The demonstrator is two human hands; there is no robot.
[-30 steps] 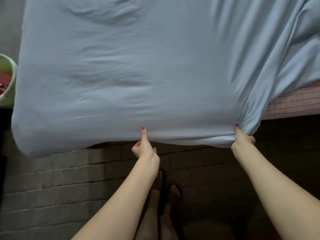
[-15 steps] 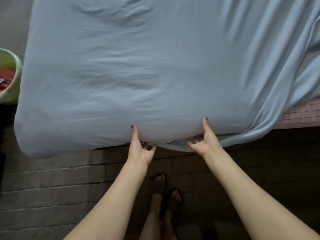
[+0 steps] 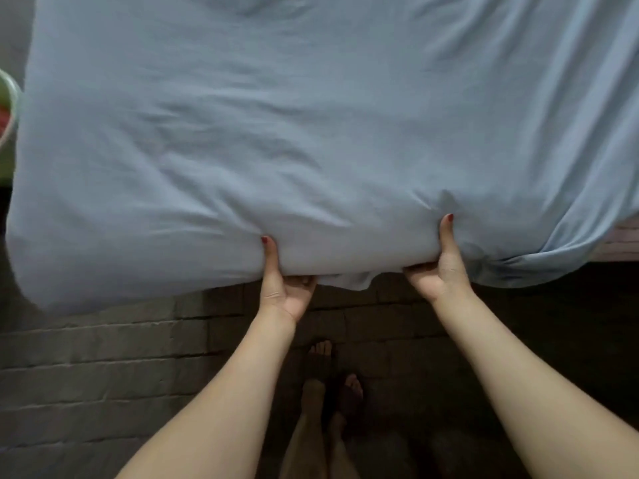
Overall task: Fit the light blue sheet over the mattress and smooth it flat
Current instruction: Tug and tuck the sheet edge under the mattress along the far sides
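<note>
While the light blue sheet [image 3: 276, 133] lies spread over the mattress [image 3: 619, 242] (a strip of pinkish mattress is seen bare at the far right), a green bowl [image 3: 7, 108] is glimpsed at the left edge. Next, the near hem is gripped by the left hand [image 3: 283, 288], thumb pressed on top, fingers curled underneath. Further right, the same hold is kept by the right hand [image 3: 439, 274]. Wrinkles are seen across the cloth; 2 bare feet [image 3: 332, 382] are seen below on the brick floor [image 3: 103, 357].
</note>
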